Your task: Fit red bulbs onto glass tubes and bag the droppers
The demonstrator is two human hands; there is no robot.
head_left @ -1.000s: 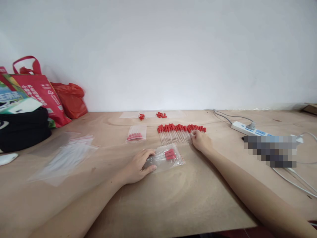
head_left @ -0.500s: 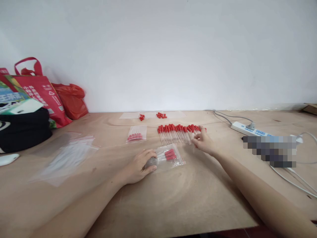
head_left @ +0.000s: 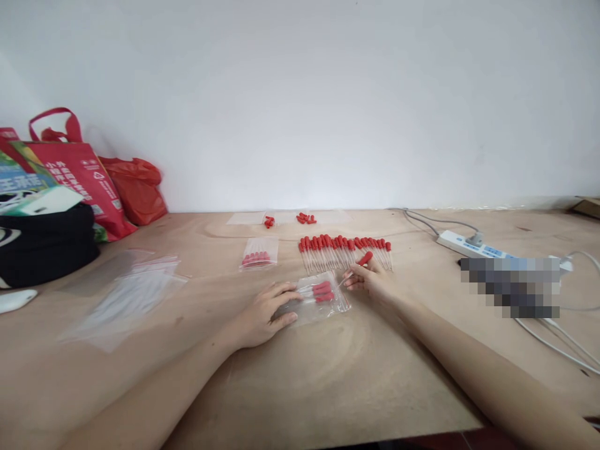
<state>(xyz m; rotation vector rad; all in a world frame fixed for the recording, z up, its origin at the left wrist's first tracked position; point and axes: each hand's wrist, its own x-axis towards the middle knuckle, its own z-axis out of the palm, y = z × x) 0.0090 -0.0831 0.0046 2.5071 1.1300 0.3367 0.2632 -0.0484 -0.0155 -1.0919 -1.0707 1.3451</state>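
Pinched in the fingers of my right hand (head_left: pixel 372 281) is a dropper (head_left: pixel 365 258) with a red bulb and a thin clear tube. Its tube points down-left, its tip near the red-lined edge of a clear zip bag (head_left: pixel 307 314). Several red-bulbed droppers (head_left: pixel 322 292) lie inside that bag. My left hand (head_left: pixel 267 315) rests on the bag's left end, fingers stretched and thumb apart, pressing it on the table. Behind the hands lies a row of droppers (head_left: pixel 328 244), bulbs toward the wall. A filled zip bag (head_left: pixel 259 251) with several droppers lies left of the row.
Loose red bulbs (head_left: pixel 306 218) lie near the wall on clear plastic. A stack of zip bags (head_left: pixel 135 294) spreads at left, beside a black bag (head_left: pixel 47 244) and a red shopping bag (head_left: pixel 89 181). To the right are a power strip (head_left: pixel 473 245) and cables.
My right hand has taken a dropper out of the row and moved left and toward me, to the bag's right edge. My left hand stays on the bag.
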